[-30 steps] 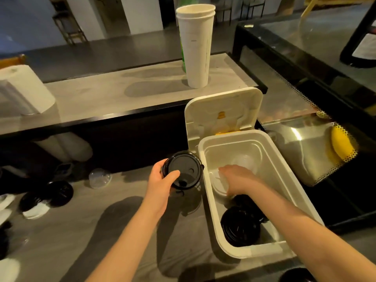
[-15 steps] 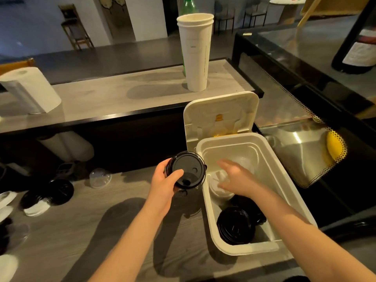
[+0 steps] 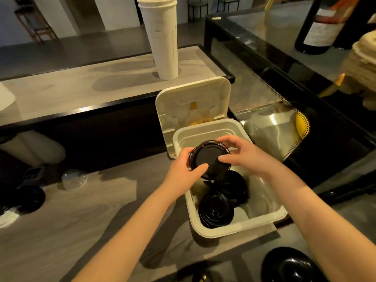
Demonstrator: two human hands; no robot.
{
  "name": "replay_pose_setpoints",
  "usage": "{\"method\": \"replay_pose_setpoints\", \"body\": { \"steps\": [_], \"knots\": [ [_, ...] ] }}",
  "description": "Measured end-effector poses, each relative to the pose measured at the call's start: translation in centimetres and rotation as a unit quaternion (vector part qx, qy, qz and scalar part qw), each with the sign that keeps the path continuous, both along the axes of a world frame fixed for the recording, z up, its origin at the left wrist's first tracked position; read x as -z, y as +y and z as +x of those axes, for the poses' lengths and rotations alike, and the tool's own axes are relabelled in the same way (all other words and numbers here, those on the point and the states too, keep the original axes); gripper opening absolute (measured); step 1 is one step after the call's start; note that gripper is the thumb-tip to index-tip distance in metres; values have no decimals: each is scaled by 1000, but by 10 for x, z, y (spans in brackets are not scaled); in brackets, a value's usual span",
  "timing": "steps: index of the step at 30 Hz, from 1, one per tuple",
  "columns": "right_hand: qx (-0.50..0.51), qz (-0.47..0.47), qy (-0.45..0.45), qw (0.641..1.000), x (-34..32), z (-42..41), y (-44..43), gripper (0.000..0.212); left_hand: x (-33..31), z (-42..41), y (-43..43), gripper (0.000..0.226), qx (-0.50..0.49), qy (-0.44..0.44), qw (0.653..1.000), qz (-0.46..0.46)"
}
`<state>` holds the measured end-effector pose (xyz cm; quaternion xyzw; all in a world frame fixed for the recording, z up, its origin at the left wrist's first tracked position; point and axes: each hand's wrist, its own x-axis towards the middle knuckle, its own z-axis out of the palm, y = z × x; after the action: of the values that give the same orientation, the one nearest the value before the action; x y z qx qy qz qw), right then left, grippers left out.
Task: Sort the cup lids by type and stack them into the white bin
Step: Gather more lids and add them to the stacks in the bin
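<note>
**Held black lids now over the bin, both hands on**

Since the last frame, the held black lids went from beside the left wall to above the white bin, slightly tilted. My left hand grips them, thumb across the top. My right hand came up off the bin floor and now pinches the far rim, fingers over and thumb on the near edge. Two black piles sit below. Judgement: lower onto the matching pile. A clear dome lid is unsorted on the counter.
</note>
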<state>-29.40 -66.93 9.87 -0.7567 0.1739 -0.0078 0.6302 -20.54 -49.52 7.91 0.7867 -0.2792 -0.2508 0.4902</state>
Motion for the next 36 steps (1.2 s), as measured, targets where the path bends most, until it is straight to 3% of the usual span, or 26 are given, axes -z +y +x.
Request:
{"method": "replay_pose_setpoints", "body": {
  "steps": [3,7,9,11,14,19,25,29,33,36],
  "knots": [
    [-1,-41,59,997,3,-9,-15,43,2,-5,-7,58,81,-192,970,126],
    [-31,-85,170,981,19,-8,-27,42,11,5,-18,56,204,-372,872,246],
    [-37,-80,219,972,29,-2,-27,39,16,11,-27,51,267,-424,804,321],
    [-39,-153,258,953,36,5,-26,42,20,12,-35,48,322,-452,737,387],
    [-63,-300,301,903,39,12,-21,48,27,10,-47,47,367,-432,684,458],
    [-43,-360,301,882,49,7,-7,55,26,10,-55,57,370,-366,706,480],
    [-139,-353,214,900,50,-11,-9,81,27,4,-51,77,365,-416,677,485],
    [-160,-431,228,858,51,-10,-5,86,26,3,-51,81,362,-421,668,495],
    [-139,-513,253,808,47,-12,3,71,27,3,-51,91,354,-419,665,507],
    [-145,-552,257,780,46,-15,13,79,27,2,-51,101,345,-422,661,515]
  ]
}}
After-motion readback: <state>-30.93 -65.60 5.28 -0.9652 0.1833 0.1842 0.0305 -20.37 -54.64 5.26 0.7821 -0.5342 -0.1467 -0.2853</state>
